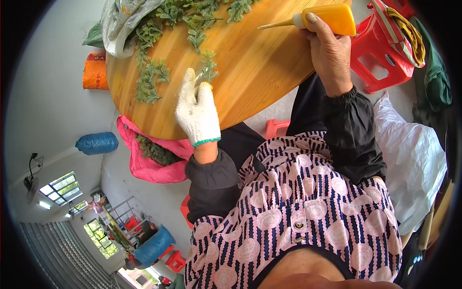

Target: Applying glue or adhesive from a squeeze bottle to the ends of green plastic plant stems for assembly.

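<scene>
1. By the right hand [332, 55], which is bare, a yellow bottle [334, 20] is firmly gripped, with the thumb laid near its neck. The bottle is held tilted above the right part of the desk [250, 62], and its long thin nozzle [276, 24] is pointed left.
2. The left hand [198, 113] is covered by a white glove [204, 129] with a green hem. Thumb and forefinger are parted at the near end of a small green sprig [208, 67]; whether its stem is pinched cannot be told.
3. The step in hand is judged to be the readying of bottle and sprig for use together: both are within reach, but the nozzle is held well apart from the sprig.
4. For the next move, a secure hold on the stem would be called for, then a careful meeting of nozzle tip and sprig, with the bottle squeezed lightly.
5. Farther out, more sprigs [151, 79] are spread along the left and far parts of the desk, beside a crumpled clear plastic bag [118, 31].
6. Beyond the desk's near left edge, greenery [156, 150] is held in a pink bag [137, 161]. On the right, a red stool [382, 55] and a white sack [409, 159] are seen.
</scene>
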Demonstrator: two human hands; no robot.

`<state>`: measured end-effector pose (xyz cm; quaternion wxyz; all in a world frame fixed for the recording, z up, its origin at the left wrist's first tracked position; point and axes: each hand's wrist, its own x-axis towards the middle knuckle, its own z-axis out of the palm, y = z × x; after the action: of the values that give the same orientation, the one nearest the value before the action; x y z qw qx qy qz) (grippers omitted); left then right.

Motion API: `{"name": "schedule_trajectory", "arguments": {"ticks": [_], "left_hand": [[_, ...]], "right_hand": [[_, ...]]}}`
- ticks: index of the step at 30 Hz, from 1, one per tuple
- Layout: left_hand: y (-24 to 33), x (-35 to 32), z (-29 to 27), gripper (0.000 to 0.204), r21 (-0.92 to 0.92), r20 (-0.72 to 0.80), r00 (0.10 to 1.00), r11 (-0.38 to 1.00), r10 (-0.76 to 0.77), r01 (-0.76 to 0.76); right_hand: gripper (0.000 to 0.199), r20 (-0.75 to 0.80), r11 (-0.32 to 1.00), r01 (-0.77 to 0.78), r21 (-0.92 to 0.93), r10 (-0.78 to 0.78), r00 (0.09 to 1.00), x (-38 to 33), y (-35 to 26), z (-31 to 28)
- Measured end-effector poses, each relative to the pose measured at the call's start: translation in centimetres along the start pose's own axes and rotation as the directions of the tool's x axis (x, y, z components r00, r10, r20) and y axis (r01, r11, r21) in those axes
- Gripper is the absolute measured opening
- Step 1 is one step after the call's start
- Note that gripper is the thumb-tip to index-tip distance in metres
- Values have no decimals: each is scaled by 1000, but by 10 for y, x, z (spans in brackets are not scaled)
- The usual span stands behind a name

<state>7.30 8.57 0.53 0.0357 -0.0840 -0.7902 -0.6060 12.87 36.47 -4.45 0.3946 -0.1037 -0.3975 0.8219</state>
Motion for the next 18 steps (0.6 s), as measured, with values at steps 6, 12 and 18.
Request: {"name": "schedule_trajectory", "arguments": {"ticks": [6, 12, 18], "left_hand": [[43, 6, -6, 46, 512, 10, 875, 749, 484, -420], [34, 48, 3, 54, 488, 594, 614, 374, 520, -789], [-14, 43, -16, 50, 405, 330, 900, 818, 285, -408]], "right_hand": [[35, -18, 1000, 7, -13, -7, 1000, -3, 1, 1], [34, -33, 992, 5, -129, -10, 999, -2, -2, -2], [34, 14, 1000, 4, -29, -4, 1000, -4, -4, 3]]}}
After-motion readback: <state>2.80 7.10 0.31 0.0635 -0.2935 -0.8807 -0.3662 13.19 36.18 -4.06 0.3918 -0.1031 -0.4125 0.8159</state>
